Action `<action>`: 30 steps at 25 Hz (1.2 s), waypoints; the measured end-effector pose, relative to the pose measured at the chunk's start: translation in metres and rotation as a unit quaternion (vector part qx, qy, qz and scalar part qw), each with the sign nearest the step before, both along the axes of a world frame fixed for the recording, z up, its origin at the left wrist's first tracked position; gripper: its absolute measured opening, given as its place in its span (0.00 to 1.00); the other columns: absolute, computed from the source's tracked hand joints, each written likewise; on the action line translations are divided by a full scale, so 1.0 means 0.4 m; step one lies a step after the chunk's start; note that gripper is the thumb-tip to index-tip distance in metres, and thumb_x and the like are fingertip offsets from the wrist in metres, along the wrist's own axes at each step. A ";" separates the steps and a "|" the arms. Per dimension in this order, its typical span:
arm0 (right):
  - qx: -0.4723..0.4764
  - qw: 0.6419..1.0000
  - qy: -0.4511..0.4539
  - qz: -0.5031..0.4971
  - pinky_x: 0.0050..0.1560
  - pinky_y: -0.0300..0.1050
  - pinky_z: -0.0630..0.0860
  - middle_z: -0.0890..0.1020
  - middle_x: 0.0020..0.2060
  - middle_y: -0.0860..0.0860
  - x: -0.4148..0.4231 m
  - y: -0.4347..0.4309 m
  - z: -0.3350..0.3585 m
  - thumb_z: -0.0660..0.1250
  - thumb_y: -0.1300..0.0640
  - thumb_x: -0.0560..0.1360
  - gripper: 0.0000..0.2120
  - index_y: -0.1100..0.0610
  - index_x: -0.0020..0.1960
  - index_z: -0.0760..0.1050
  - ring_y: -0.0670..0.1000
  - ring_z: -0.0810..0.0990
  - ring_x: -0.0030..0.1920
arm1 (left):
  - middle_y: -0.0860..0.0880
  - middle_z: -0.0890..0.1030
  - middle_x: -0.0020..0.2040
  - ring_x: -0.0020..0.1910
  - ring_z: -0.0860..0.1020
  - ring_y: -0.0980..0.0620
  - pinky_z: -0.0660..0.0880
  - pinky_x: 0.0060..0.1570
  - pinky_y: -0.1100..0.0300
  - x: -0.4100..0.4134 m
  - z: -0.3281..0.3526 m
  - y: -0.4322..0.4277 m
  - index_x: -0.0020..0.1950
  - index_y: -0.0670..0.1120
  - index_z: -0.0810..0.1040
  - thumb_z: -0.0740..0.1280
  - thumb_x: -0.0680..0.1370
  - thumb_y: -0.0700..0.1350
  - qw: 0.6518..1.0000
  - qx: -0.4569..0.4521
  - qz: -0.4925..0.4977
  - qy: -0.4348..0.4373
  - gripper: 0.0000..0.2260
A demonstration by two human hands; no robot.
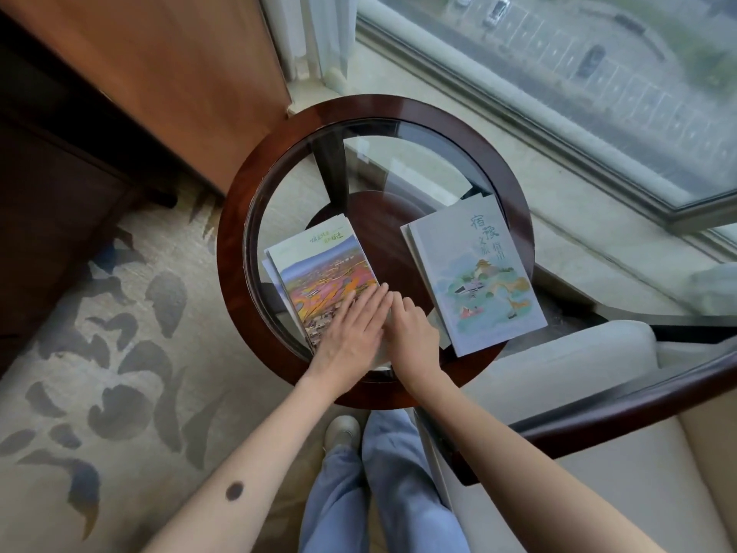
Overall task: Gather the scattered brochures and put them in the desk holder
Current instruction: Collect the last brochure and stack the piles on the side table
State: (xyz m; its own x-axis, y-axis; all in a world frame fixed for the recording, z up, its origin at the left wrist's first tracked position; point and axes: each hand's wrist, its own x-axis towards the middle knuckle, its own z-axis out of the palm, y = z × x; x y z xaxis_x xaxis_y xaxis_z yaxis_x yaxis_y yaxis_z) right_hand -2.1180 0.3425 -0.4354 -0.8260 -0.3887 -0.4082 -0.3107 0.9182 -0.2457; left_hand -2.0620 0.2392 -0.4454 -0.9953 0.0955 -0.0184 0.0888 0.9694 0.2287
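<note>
The colourful brochure (319,269) lies on the left half of the round glass worktop (235,217), directly under the hands. Its long axis runs near to far, with the far end leaning left. The edges of more sheets show beneath it on its left side. The left hand (351,329) lies flat on its near right corner, fingers straight and together. The right hand (410,329) touches the left hand's side at the brochure's right edge, its fingers bent down. I cannot tell whether they pinch the edge or only rest on the glass.

The pale brochure (474,273) lies just right of the right hand, so that hand is the nearer one. Its long axis also runs near to far, and another sheet peeks out along its left edge. Nothing stands between the two piles.

No desk holder is in view. A cream armchair (558,373) is close on the near right, a wooden cabinet (119,93) is on the left, and a window (558,93) is beyond.
</note>
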 end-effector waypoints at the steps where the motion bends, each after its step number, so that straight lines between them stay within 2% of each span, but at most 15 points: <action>1: 0.002 1.000 0.002 0.002 0.37 0.44 0.71 0.74 0.53 0.53 0.000 0.001 -0.002 0.56 0.58 0.79 0.14 0.56 0.64 0.64 0.53 0.76 0.53 | 0.43 0.69 0.71 0.70 0.67 0.47 0.65 0.68 0.46 -0.013 -0.014 -0.009 0.71 0.41 0.65 0.55 0.79 0.45 1.000 -0.014 -0.018 -0.012 0.21; 4: 0.001 1.000 -0.007 0.013 0.35 0.45 0.66 0.73 0.53 0.52 -0.005 0.002 -0.006 0.58 0.57 0.78 0.14 0.56 0.63 0.64 0.54 0.75 0.53 | 0.44 0.68 0.71 0.71 0.66 0.47 0.64 0.68 0.45 -0.033 -0.063 -0.072 0.71 0.44 0.66 0.54 0.79 0.49 0.996 -0.051 -0.059 -0.038 0.22; 8: 0.026 0.999 -0.015 0.023 0.34 0.45 0.63 0.72 0.53 0.51 -0.011 -0.004 -0.012 0.58 0.53 0.78 0.13 0.56 0.60 0.63 0.53 0.73 0.53 | 0.47 0.65 0.73 0.72 0.64 0.49 0.57 0.71 0.43 -0.052 -0.098 -0.137 0.72 0.52 0.64 0.53 0.79 0.51 0.996 -0.051 -0.076 -0.011 0.21; 9: 0.028 0.999 -0.016 0.024 0.34 0.45 0.63 0.72 0.52 0.51 -0.011 -0.005 -0.012 0.58 0.54 0.78 0.13 0.56 0.60 0.63 0.53 0.72 0.53 | 0.47 0.64 0.74 0.73 0.63 0.48 0.55 0.72 0.43 -0.056 -0.101 -0.144 0.73 0.53 0.63 0.53 0.79 0.51 0.998 -0.037 -0.043 -0.014 0.21; 11: 0.032 0.999 -0.021 0.028 0.33 0.45 0.62 0.72 0.52 0.51 -0.012 -0.006 -0.010 0.57 0.54 0.78 0.11 0.56 0.59 0.63 0.53 0.72 0.52 | 0.47 0.61 0.75 0.75 0.58 0.48 0.50 0.73 0.43 -0.065 -0.104 -0.162 0.74 0.53 0.59 0.50 0.80 0.52 0.990 -0.006 0.137 -0.035 0.22; 13: 0.036 0.999 -0.019 0.029 0.33 0.45 0.62 0.72 0.52 0.51 -0.012 -0.004 -0.007 0.57 0.56 0.78 0.10 0.56 0.58 0.62 0.53 0.72 0.51 | 0.45 0.55 0.77 0.76 0.52 0.48 0.45 0.73 0.43 -0.079 -0.111 -0.190 0.75 0.53 0.54 0.47 0.81 0.54 0.949 0.010 0.309 -0.066 0.22; 14: 0.036 0.999 -0.019 0.029 0.33 0.45 0.62 0.72 0.52 0.51 -0.012 -0.003 -0.005 0.56 0.57 0.78 0.10 0.56 0.58 0.63 0.53 0.72 0.51 | 0.45 0.53 0.77 0.76 0.50 0.47 0.43 0.73 0.42 -0.081 -0.112 -0.200 0.76 0.53 0.51 0.46 0.81 0.54 0.938 0.005 0.336 -0.081 0.23; 17: 0.039 0.999 -0.023 0.028 0.33 0.44 0.62 0.72 0.52 0.51 -0.016 -0.009 -0.001 0.56 0.57 0.78 0.10 0.56 0.59 0.62 0.53 0.72 0.51 | 0.43 0.50 0.78 0.77 0.47 0.46 0.42 0.73 0.42 -0.089 -0.105 -0.210 0.76 0.52 0.48 0.47 0.82 0.54 0.945 0.003 0.313 -0.094 0.23; 19: 0.043 0.998 -0.027 0.027 0.34 0.45 0.63 0.72 0.52 0.52 -0.020 -0.017 0.005 0.57 0.58 0.78 0.11 0.57 0.59 0.62 0.53 0.72 0.51 | 0.41 0.49 0.77 0.77 0.47 0.45 0.44 0.74 0.45 -0.087 -0.088 -0.205 0.76 0.50 0.49 0.49 0.82 0.52 0.938 0.038 0.334 -0.084 0.24; 20: 0.045 0.998 -0.032 0.023 0.35 0.45 0.64 0.73 0.53 0.52 -0.023 -0.022 0.009 0.58 0.58 0.78 0.11 0.57 0.60 0.62 0.54 0.73 0.52 | 0.41 0.49 0.77 0.76 0.49 0.44 0.47 0.74 0.46 -0.078 -0.075 -0.192 0.76 0.47 0.50 0.51 0.82 0.50 0.923 0.074 0.372 -0.068 0.24; 21: 0.049 0.998 -0.035 0.018 0.36 0.46 0.66 0.73 0.53 0.53 -0.026 -0.028 0.014 0.59 0.59 0.78 0.12 0.57 0.60 0.62 0.54 0.74 0.53 | 0.40 0.50 0.77 0.76 0.50 0.44 0.50 0.74 0.47 -0.068 -0.058 -0.173 0.76 0.44 0.51 0.52 0.82 0.48 0.895 0.125 0.425 -0.046 0.24; 24: 0.053 0.998 -0.028 0.004 0.44 0.48 0.70 0.70 0.57 0.56 -0.036 -0.048 0.035 0.62 0.60 0.76 0.15 0.58 0.61 0.63 0.56 0.72 0.55 | 0.41 0.53 0.77 0.75 0.53 0.45 0.52 0.73 0.53 -0.022 0.005 -0.087 0.76 0.41 0.52 0.54 0.81 0.44 0.777 0.289 0.559 -0.019 0.24; 28: -0.025 0.991 -0.095 -0.093 0.50 0.47 0.70 0.70 0.59 0.59 -0.039 -0.092 0.069 0.59 0.63 0.75 0.18 0.62 0.64 0.63 0.58 0.71 0.58 | 0.44 0.58 0.76 0.73 0.60 0.46 0.59 0.69 0.55 0.010 0.067 -0.002 0.76 0.44 0.51 0.54 0.81 0.45 0.599 0.433 0.669 -0.076 0.25; 29: -0.038 0.984 -0.118 -0.126 0.51 0.47 0.70 0.71 0.60 0.59 -0.036 -0.102 0.075 0.58 0.64 0.76 0.17 0.63 0.64 0.63 0.58 0.71 0.58 | 0.44 0.61 0.75 0.72 0.63 0.45 0.61 0.67 0.56 0.009 0.073 0.005 0.76 0.44 0.51 0.54 0.81 0.44 0.566 0.460 0.680 -0.077 0.24; 30: -0.045 0.978 -0.137 -0.152 0.52 0.47 0.70 0.71 0.60 0.60 -0.031 -0.110 0.082 0.57 0.64 0.77 0.15 0.63 0.63 0.64 0.59 0.71 0.58 | 0.43 0.63 0.74 0.71 0.65 0.45 0.63 0.66 0.55 0.005 0.084 0.006 0.76 0.43 0.52 0.54 0.81 0.43 0.548 0.473 0.686 -0.074 0.24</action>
State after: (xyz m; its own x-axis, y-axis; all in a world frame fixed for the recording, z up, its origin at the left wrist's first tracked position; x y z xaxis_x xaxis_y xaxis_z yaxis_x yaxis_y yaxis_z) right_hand -2.1306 0.2984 -0.4026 -0.7733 -0.1863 -0.6061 0.0623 0.9289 -0.3650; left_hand -2.0602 0.2418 -0.4116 -0.1368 -0.7035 -0.6974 -0.6627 -0.4583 0.5923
